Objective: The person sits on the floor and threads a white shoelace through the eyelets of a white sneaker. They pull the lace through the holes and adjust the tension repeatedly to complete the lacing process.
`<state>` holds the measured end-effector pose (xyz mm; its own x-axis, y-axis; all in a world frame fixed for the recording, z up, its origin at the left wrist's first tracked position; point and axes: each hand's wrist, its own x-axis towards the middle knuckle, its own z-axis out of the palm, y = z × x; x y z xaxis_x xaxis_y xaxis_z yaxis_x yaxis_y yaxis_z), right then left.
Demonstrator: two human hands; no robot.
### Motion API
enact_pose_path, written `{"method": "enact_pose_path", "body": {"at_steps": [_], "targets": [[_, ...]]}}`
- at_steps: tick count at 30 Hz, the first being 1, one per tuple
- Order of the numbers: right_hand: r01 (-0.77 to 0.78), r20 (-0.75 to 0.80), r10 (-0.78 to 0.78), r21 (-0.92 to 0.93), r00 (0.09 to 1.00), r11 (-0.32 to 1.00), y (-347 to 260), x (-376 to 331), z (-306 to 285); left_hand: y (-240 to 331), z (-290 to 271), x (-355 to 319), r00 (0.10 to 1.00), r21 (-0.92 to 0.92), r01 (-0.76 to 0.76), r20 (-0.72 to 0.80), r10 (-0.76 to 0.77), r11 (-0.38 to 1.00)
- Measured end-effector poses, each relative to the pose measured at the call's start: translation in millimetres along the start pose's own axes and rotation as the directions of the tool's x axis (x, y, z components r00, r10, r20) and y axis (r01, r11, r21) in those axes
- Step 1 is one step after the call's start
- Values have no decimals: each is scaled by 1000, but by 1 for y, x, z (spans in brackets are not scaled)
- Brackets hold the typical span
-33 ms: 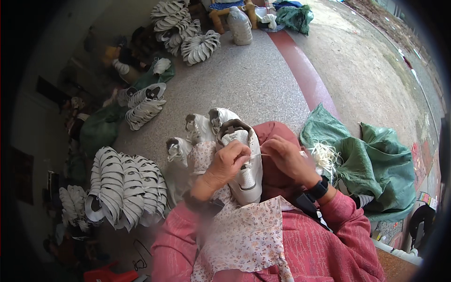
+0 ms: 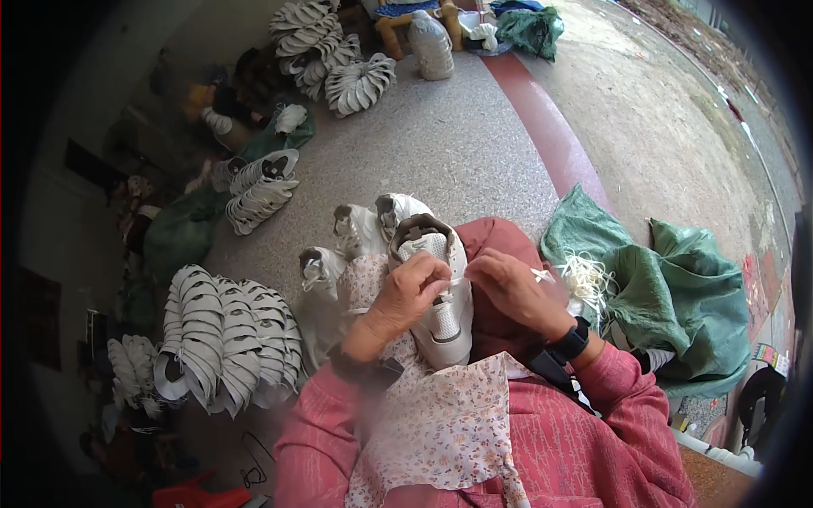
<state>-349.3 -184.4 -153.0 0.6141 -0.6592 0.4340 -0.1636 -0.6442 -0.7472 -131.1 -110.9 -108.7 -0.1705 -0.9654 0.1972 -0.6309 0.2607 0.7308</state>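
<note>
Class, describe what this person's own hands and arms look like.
The left hand and right hand are ungloved; the left has a dark wristband, the right a black watch-like band. The pink sleeves have pale line patterning.

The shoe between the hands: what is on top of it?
The left hand reaches over the left side of the shoe; the right hand is at its right edge. The tongue shows, but anything under the left hand is covered.

Shoe (image 2: 447, 322) — matt, mesh panels; sack (image 2: 693, 275) — crinkled woven plastic.
</note>
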Motion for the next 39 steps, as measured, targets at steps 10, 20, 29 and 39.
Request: {"method": "enact_pose_path", "body": {"at_steps": [10,20,29,39], "targets": [[-42,106,44,-24,993,999,7,-11,15,-23,10,9,960,-328,277,60,-273,903],[-22,170,21,5,985,1000,7,-11,7,-7,8,13,971,-150,205,153,-182,967],[-448,163,440,13,883,894,0,4,25,-3,8,12,972,-160,208,146,-185,965],[24,408,-1,-51,913,998,-2,47,-23,-8,4,10,994,-75,53,102,-46,996]]}}
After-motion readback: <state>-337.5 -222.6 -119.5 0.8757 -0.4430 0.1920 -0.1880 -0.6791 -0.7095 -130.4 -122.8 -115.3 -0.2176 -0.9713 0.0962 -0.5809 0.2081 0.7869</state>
